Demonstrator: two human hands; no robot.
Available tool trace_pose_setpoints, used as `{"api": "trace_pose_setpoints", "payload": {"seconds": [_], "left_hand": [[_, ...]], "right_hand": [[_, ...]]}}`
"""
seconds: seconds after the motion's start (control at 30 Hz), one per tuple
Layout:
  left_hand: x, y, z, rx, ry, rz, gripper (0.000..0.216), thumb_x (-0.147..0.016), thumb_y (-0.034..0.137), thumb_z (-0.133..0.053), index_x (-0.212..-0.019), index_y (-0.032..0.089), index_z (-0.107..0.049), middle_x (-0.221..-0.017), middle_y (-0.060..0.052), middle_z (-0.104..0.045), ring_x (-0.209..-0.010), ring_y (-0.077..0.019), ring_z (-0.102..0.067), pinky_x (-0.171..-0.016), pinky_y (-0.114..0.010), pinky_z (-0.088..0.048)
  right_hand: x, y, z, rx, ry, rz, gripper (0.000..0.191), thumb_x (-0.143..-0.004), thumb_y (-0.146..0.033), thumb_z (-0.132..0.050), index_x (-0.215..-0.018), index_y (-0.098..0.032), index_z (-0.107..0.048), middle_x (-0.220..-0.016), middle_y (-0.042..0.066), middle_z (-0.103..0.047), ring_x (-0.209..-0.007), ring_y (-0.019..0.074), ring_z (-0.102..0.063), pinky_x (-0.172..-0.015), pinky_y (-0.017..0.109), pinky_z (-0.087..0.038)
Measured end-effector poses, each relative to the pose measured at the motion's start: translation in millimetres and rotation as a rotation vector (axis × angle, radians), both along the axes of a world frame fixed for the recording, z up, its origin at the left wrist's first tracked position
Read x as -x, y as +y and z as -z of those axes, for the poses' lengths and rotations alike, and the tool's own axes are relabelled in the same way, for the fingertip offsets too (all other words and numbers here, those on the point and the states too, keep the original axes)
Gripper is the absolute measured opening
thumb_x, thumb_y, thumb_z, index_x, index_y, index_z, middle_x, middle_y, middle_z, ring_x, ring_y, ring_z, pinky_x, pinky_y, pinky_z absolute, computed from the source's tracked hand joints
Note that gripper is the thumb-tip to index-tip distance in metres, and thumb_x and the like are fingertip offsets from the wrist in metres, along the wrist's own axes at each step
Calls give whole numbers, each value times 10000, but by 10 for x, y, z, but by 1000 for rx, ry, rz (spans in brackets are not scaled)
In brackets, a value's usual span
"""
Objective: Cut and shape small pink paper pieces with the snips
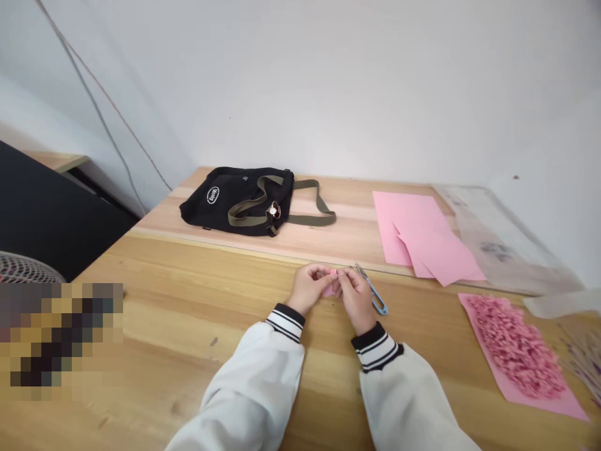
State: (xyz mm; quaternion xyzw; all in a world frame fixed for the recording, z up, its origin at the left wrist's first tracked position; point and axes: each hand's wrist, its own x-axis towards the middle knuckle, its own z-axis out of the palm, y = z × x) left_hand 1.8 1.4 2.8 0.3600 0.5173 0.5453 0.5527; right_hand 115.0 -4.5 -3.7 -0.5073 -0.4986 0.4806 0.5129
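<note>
Both my hands meet at the middle of the wooden table [188,313]. My left hand [307,288] and my right hand [355,294] pinch a small folded pink paper piece [331,282] between their fingertips. Small blue-handled scissors [373,293] lie on the table just right of my right hand, partly hidden by it. I wear white sleeves with black-and-white striped cuffs.
A black bag [239,200] with an olive strap lies at the back left. Pink paper sheets [422,235] lie at the back right beside a clear plastic sleeve [498,241]. A pink sheet [511,388] heaped with several small folded pink pieces [514,344] sits at right. A blurred patch covers the left edge.
</note>
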Motion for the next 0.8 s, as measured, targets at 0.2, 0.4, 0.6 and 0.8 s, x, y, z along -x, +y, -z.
{"api": "trace_pose_setpoints", "payload": {"seconds": [0.2, 0.4, 0.6, 0.8], "left_hand": [[10, -1, 8, -4, 26, -8, 215, -531, 278, -806, -651, 125, -715, -557, -9, -642, -521, -80, -508, -537, -216, -416], [17, -13, 16, -27, 22, 5, 198, -562, 277, -796, -672, 128, -725, -642, -32, -697, -579, -98, -565, -589, -228, -454], [19, -15, -15, -12, 36, 6, 218, -572, 301, -802, -686, 131, -728, -661, -39, -706, -599, -112, -586, -598, -240, -470], [22, -2, 5, -29, 48, -5, 207, -572, 304, -797, -677, 137, -735, -677, -46, -717, -610, -116, -596, -612, -244, -484]], "right_hand": [[4, -1, -25, 9, 26, -11, 350, -774, -537, -591, -675, -201, -579, -520, -20, -536, -458, 133, -490, -462, 284, -416], [-2, 15, 9, 8, 30, -12, 361, -776, -542, -597, -691, -191, -585, -516, -20, -542, -453, 126, -492, -458, 271, -409], [-6, 13, 22, 21, 33, -25, 329, -801, -511, -582, -719, -192, -581, -518, -24, -533, -462, 125, -495, -457, 267, -410], [6, 5, 9, 19, 31, -7, 291, -779, -471, -614, -737, -184, -602, -556, -12, -574, -483, 122, -522, -470, 261, -438]]}}
